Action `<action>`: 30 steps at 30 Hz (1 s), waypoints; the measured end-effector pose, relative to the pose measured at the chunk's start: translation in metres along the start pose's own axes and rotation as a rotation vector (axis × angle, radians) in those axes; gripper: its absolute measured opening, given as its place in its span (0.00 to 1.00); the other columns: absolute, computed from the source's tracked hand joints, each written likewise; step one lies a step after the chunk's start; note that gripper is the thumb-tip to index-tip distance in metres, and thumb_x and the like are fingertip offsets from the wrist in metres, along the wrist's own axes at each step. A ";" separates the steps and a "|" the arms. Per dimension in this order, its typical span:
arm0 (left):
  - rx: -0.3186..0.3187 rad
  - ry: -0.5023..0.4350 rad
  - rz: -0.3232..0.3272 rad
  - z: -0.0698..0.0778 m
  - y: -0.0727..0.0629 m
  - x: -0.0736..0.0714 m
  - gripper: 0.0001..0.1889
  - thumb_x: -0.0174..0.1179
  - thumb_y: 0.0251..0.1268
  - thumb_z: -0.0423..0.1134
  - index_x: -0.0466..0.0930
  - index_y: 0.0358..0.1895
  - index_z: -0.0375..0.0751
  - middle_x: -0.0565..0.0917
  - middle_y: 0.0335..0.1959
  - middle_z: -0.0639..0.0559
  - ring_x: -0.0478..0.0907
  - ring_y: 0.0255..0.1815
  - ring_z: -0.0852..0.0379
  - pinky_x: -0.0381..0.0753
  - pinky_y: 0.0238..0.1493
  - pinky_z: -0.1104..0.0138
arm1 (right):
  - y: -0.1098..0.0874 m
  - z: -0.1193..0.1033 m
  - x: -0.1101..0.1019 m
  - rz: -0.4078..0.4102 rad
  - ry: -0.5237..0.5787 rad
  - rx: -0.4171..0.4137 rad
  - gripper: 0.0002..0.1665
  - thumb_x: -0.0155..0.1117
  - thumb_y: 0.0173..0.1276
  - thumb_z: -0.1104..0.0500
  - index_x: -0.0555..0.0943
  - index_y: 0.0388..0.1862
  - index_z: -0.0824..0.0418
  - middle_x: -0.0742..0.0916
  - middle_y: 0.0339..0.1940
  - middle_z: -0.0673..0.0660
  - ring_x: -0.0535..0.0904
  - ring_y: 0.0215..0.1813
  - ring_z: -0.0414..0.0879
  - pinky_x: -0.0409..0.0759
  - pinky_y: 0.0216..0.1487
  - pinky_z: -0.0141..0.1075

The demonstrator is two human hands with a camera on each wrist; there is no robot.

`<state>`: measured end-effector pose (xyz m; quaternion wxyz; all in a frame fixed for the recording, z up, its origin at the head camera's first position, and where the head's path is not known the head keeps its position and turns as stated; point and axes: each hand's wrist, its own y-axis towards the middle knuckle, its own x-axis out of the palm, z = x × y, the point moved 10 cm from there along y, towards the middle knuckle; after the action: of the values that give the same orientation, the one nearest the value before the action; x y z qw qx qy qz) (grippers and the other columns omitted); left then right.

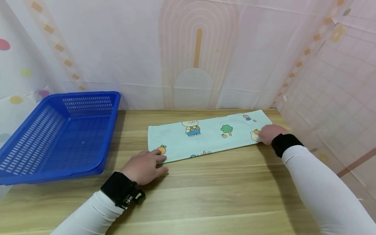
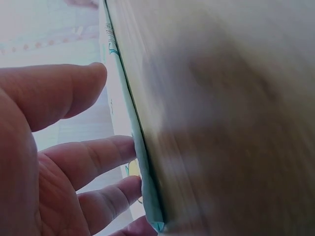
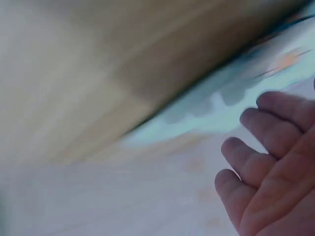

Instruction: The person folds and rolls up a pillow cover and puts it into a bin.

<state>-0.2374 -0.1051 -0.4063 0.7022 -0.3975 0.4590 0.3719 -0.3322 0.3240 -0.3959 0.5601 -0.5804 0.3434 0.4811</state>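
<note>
A folded mint-green cloth (image 1: 205, 140) with bear, tree and orange prints lies as a long strip on the wooden table, slanting up to the right. At its left front corner my left hand (image 1: 145, 167) rests with fingers spread, the fingertips on the fabric. The left wrist view shows those fingers (image 2: 113, 150) touching the cloth's folded edge (image 2: 140, 162). Over the right end is my right hand (image 1: 271, 133). In the right wrist view its fingers (image 3: 275, 130) are loosely bent, holding nothing, slightly apart from the blurred cloth (image 3: 206, 105).
A blue plastic basket (image 1: 101, 166) with slotted walls stands on the left of the table (image 1: 211, 195). A patterned pale curtain (image 1: 141, 58) hangs along the back, and another patterned sheet (image 1: 346, 81) closes off the right side.
</note>
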 end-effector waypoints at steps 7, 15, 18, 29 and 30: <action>-0.015 -0.028 -0.008 -0.004 0.004 0.001 0.28 0.59 0.76 0.60 0.80 0.71 0.51 0.73 0.77 0.42 0.67 0.77 0.28 0.66 0.71 0.31 | -0.009 -0.155 -0.037 0.201 0.175 -0.232 0.18 0.51 0.79 0.61 0.86 0.55 0.64 0.91 0.52 0.61 0.86 0.58 0.56 0.82 0.64 0.51; -0.053 -0.203 0.023 -0.020 0.019 -0.015 0.27 0.54 0.80 0.59 0.82 0.68 0.46 0.84 0.67 0.43 0.79 0.70 0.38 0.77 0.67 0.41 | -0.028 -0.300 -0.030 0.146 0.186 -0.460 0.17 0.56 0.80 0.59 0.86 0.60 0.58 0.91 0.56 0.53 0.85 0.60 0.46 0.81 0.66 0.42; -0.087 -0.254 0.065 -0.030 0.026 -0.026 0.27 0.52 0.82 0.56 0.79 0.70 0.42 0.83 0.67 0.40 0.78 0.69 0.36 0.77 0.66 0.41 | -0.029 -0.321 -0.023 0.148 0.103 -0.472 0.11 0.56 0.79 0.59 0.86 0.45 0.55 0.90 0.40 0.50 0.82 0.41 0.42 0.84 0.52 0.38; -0.232 -0.256 0.076 -0.068 0.058 -0.038 0.30 0.45 0.86 0.45 0.59 0.81 0.30 0.70 0.76 0.28 0.67 0.77 0.29 0.66 0.76 0.37 | -0.039 -0.332 -0.015 0.176 0.023 -0.437 0.10 0.58 0.77 0.57 0.86 0.38 0.54 0.86 0.33 0.46 0.77 0.34 0.38 0.85 0.43 0.36; -0.235 -0.253 0.067 -0.071 0.061 -0.037 0.31 0.45 0.86 0.45 0.58 0.81 0.30 0.68 0.77 0.28 0.65 0.79 0.29 0.64 0.77 0.38 | -0.040 -0.333 -0.015 0.186 0.016 -0.439 0.10 0.58 0.77 0.57 0.86 0.38 0.54 0.86 0.33 0.46 0.77 0.34 0.38 0.85 0.42 0.35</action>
<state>-0.3278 -0.1497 -0.4038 0.6901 -0.4114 0.3335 0.4933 -0.2411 0.0009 -0.3988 0.3711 -0.6578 0.2870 0.5892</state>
